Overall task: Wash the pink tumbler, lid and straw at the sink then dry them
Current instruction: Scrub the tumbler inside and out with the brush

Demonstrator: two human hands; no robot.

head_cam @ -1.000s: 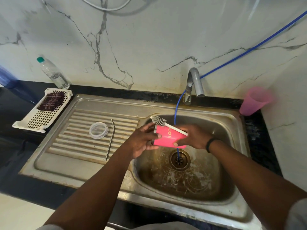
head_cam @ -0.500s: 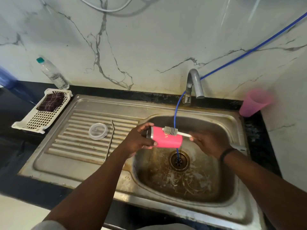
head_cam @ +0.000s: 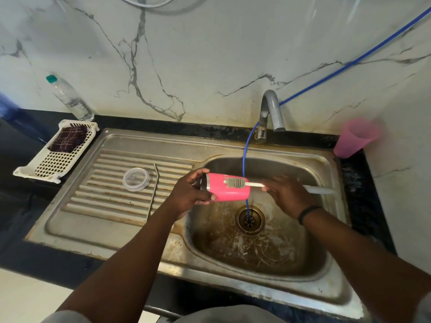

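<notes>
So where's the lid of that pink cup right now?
The clear lid lies on the ribbed draining board, left of the basin, beside the metal straw.

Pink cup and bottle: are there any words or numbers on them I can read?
Pink cup: white letters near its top edge, too small and partly hidden by the brush to read.
Water bottle: no label that can be read.
Nothing else shows any words or numbers.

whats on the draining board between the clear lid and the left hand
In the head view, the metal straw lies there, between the lid and the left hand.
</notes>
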